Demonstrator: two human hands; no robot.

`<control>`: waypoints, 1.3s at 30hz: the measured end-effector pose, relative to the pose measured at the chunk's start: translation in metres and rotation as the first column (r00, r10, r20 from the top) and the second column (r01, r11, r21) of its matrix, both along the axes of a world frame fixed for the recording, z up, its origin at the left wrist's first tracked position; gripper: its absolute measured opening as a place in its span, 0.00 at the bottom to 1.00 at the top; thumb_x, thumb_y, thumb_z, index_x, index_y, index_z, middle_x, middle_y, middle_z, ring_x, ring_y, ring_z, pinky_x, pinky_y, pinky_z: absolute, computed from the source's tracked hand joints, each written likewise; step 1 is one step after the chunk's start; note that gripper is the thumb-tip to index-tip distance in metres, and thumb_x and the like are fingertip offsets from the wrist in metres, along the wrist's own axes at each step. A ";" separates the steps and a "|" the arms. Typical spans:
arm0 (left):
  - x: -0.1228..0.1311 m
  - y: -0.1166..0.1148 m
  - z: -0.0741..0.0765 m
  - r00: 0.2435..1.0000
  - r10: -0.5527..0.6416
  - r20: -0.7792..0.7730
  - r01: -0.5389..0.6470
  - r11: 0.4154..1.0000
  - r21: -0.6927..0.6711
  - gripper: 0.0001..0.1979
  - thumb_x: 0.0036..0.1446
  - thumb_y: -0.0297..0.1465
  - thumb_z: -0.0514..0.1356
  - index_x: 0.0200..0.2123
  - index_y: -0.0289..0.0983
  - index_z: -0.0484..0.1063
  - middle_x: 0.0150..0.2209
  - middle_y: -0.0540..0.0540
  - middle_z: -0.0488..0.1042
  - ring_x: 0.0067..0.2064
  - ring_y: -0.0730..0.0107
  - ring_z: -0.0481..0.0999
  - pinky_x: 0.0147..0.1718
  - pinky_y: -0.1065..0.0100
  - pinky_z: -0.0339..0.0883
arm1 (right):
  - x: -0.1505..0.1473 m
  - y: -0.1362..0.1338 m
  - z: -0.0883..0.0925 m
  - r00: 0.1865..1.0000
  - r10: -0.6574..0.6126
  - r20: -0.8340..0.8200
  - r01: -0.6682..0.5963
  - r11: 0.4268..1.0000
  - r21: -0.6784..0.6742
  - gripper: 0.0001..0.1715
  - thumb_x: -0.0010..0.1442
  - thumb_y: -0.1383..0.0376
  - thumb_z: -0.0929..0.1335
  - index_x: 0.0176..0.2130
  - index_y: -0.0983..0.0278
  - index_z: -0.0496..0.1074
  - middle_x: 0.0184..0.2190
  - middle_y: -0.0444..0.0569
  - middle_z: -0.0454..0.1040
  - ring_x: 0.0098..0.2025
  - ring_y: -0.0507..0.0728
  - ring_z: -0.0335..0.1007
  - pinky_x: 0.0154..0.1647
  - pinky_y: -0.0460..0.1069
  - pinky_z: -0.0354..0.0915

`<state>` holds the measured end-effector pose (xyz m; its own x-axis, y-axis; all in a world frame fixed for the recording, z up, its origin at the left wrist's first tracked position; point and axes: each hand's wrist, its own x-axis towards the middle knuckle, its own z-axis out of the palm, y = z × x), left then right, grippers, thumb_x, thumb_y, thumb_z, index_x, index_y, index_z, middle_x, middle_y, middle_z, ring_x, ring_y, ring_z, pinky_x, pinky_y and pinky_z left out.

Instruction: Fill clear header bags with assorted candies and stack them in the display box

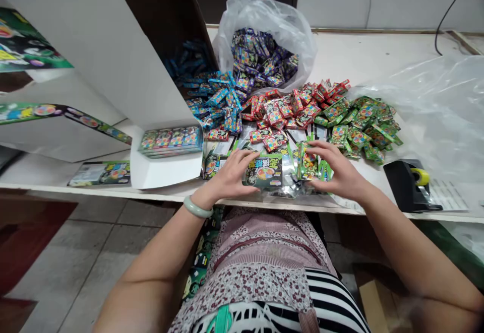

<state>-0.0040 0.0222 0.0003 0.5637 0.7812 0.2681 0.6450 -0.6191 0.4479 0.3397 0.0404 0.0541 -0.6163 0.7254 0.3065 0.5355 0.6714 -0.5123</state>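
Observation:
My left hand (233,174) grips the left end of a flat printed bag (266,171), black and green with a clear part, at the table's front edge. My right hand (338,171), fingers curved, holds small green candy boxes (308,161) at the bag's right end. How many boxes it holds cannot be made out. Under and behind the hands lie more printed bags (212,164), partly covered. Just beyond are heaps of small red boxes (282,111), green boxes (366,121) and blue boxes (223,101).
A tall open white carton (164,174) at left holds filled packs (172,140) in a row. Behind, a clear plastic sack (302,25) contains purple boxes (260,58). A black tape dispenser (403,187) stands at right, near clear plastic sheeting (442,101).

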 end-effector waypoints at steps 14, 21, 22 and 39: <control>-0.010 -0.017 0.009 0.999 0.007 -0.051 -0.001 0.994 0.106 0.49 0.49 0.52 0.69 0.68 0.40 0.53 0.58 0.35 0.63 0.59 0.44 0.66 0.61 0.43 0.61 | -0.022 -0.024 0.010 0.923 0.262 0.282 -0.291 0.954 0.066 0.30 0.59 0.59 0.72 0.59 0.59 0.70 0.63 0.57 0.68 0.62 0.69 0.64 0.61 0.69 0.64; -0.009 -0.021 0.012 0.999 -0.025 -0.025 0.027 0.997 0.073 0.50 0.50 0.50 0.69 0.69 0.42 0.50 0.59 0.35 0.62 0.60 0.45 0.65 0.61 0.44 0.63 | -0.016 -0.020 0.033 0.916 0.338 0.218 -0.339 0.940 -0.035 0.32 0.59 0.56 0.72 0.61 0.58 0.70 0.63 0.57 0.68 0.62 0.66 0.65 0.60 0.66 0.65; -0.007 -0.022 0.011 0.999 -0.026 -0.024 0.027 0.998 0.056 0.49 0.50 0.49 0.69 0.69 0.43 0.50 0.60 0.35 0.61 0.61 0.44 0.65 0.61 0.44 0.63 | -0.016 -0.018 0.034 0.927 0.309 0.213 -0.311 0.950 -0.025 0.32 0.59 0.57 0.73 0.60 0.58 0.70 0.63 0.58 0.68 0.62 0.67 0.65 0.60 0.66 0.65; 0.010 -0.026 0.018 0.997 -0.035 0.069 0.034 0.999 0.016 0.50 0.50 0.45 0.70 0.71 0.43 0.49 0.59 0.35 0.62 0.61 0.45 0.66 0.61 0.44 0.64 | -0.029 -0.009 0.026 0.962 0.205 0.183 -0.222 0.972 0.074 0.39 0.58 0.61 0.73 0.66 0.57 0.62 0.65 0.59 0.63 0.66 0.69 0.60 0.63 0.68 0.63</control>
<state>0.0063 -0.0039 0.0185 0.5702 0.7573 0.3184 0.5908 -0.6473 0.4817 0.3107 0.0311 0.0797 -0.8031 0.5446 0.2417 0.4494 0.8200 -0.3546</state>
